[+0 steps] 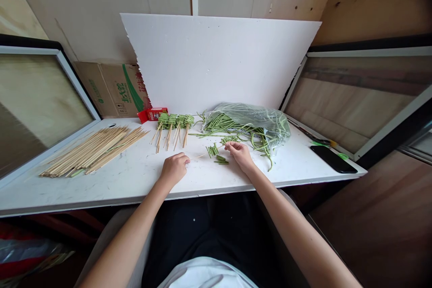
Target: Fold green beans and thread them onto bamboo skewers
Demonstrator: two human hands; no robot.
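My left hand (174, 168) is closed above the table, with a thin wooden skewer (200, 156) running right from its fingertips. The skewer points toward a short row of cut green bean pieces (212, 150); whether it passes through them I cannot tell. My right hand (238, 153) is pinched just right of that row, and what lies between its fingertips is too small to make out. A few more cut pieces (221, 159) lie nearer me. Behind my right hand is another small heap of cut beans (230, 139).
Bare skewers (91, 150) are piled at the left. Bundles of skewered beans (175, 120) lie at the back beside a red box (152, 114). A clear plastic bag (249, 117) holds long beans. A black phone (333, 159) lies right, near scissors (312, 137). A white board (222, 63) stands behind.
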